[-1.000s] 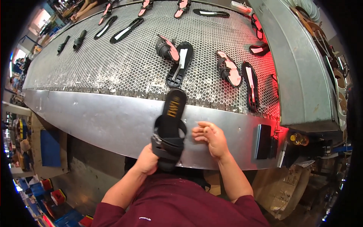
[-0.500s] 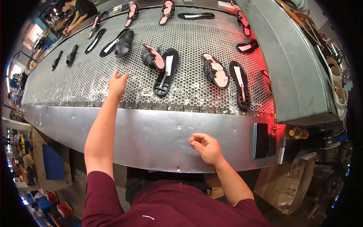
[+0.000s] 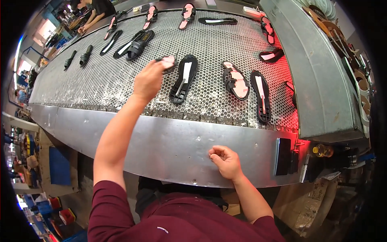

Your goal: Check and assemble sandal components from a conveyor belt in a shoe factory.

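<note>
Left hand [image 3: 148, 82] at a black-strapped, pink-soled sandal upper [image 3: 168, 62]; cannot tell if gripped
Right hand [image 3: 225, 162] loosely open above the smooth grey metal ledge [image 3: 171, 141]

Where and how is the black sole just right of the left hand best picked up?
Probably by both side edges of its near end, from the person's side: the black sole lies flat with that narrower end toward the person, and the white strip lies beyond it.

The left hand [image 3: 148, 80] grips 1 pink-lined upper [image 3: 169, 61] beside 1 black sole [image 3: 184, 79].
</note>
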The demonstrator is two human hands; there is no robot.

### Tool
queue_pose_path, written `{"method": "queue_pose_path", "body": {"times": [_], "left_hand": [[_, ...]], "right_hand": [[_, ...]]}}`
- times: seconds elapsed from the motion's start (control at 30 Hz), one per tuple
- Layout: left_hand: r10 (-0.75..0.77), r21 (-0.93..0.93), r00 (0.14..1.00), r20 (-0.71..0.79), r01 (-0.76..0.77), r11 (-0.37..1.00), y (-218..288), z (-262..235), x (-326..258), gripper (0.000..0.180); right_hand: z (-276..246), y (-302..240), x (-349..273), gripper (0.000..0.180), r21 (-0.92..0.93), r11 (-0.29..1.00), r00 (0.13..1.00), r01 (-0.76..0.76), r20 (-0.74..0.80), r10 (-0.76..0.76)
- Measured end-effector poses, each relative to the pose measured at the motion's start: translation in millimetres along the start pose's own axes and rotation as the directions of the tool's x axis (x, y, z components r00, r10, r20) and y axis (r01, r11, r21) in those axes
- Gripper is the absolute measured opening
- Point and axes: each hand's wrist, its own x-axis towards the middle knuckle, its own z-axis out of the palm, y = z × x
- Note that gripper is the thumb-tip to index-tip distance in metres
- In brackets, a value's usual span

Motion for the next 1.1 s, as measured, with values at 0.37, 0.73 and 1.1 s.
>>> {"method": "queue_pose_path", "body": {"times": [0.37,0.73,1.1], "left_hand": [[-0.243,-0.706,0.966,-0.085,0.113,0.699,80.3,-145.8,-98.6,0.028],[-0.384,-0.950,0.918,0.101,0.204,0.236,128.8,-149.7,-116.1,0.025],[-0.382,-0.885,0.822,0.422,0.465,0.024,146.8,-136.9,-105.4,0.030]], "right_hand": [[15.8,-116.6,49.5,0.050,-0.763,-0.003,0.468,0.646,0.399,-0.788],[9.4,-105.7,35.7,0.042,-0.414,0.422,0.574,0.807,0.383,-0.723],[-8.6,-94.0,5.2,0.029,-0.504,0.654,0.824,0.564,0.397,-0.405]]}}
